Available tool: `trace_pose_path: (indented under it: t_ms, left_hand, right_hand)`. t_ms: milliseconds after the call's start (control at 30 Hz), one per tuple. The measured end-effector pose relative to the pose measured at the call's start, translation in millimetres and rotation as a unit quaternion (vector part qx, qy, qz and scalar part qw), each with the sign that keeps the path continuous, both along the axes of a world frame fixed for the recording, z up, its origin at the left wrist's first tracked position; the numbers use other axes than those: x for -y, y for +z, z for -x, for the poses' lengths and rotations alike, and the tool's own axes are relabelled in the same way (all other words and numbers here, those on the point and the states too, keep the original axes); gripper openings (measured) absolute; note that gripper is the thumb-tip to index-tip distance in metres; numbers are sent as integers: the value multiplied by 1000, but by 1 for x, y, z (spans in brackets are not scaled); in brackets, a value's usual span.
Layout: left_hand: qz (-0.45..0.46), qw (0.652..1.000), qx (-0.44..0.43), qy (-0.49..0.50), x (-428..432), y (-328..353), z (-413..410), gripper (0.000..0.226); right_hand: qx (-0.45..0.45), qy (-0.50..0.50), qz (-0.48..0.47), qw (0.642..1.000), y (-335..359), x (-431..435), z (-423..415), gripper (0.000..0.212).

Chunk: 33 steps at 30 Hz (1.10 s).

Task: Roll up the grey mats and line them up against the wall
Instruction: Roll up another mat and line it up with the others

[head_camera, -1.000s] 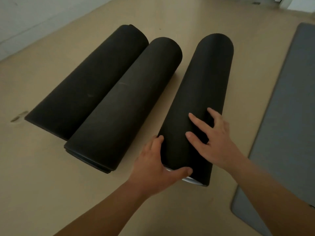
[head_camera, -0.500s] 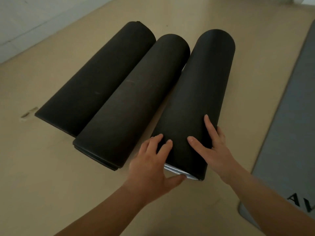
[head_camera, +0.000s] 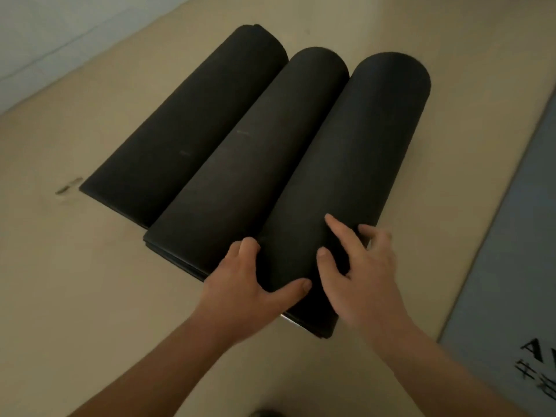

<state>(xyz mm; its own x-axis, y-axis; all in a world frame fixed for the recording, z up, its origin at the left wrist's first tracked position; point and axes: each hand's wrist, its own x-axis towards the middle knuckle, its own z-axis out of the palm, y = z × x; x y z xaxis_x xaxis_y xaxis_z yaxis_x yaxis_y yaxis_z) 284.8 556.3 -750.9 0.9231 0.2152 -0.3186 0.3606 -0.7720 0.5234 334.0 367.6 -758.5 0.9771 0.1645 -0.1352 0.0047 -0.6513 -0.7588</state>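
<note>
Three dark rolled mats lie side by side on the tan floor. The left roll and the middle roll touch, and the right roll lies against the middle one. My left hand grips the near end of the right roll, fingers tucked in on its left side and thumb across the top. My right hand rests on top of the same end, forefinger and thumb pressing down and the other fingers reaching over the right side. A pale inner layer shows at the roll's near edge.
A flat grey mat with dark lettering lies on the floor at the right. The pale wall runs along the far left, with bare floor between it and the rolls. A small mark sits on the floor left of the rolls.
The right roll has moved left, from lying apart and angled to lying against the middle roll. Both hands stayed on its near end; the left fingers now wrap its left side.
</note>
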Motion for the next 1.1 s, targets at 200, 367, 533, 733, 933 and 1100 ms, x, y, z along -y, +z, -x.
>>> trace_pose_path:
  t_ms: [200,367,533,733,933,1100]
  left_hand:
    - [-57,997,-4,-49,17,6,-5,111]
    - [-60,996,-26,-59,18,2,-4,138]
    - [97,994,-48,-15,-5,-1,-21,133]
    - [2,996,-24,-82,2,8,-30,121]
    - [-89,988,34,-120,13,6,-30,116]
    - [-82,990,26,-115,10,0,-30,115]
  right_hand:
    - [-122,-24,-84,989,-15,20,-37,106]
    - [-164,-52,-230,958,-20,12,-31,110]
    - [-124,-54,-167,977,-14,-1,-27,78]
    - [-77,39,6,996,-14,11,-36,92]
    - [-45,32,-59,997,-27,13,-45,70]
    - [5,30,-9,1000,-34,10,-44,68]
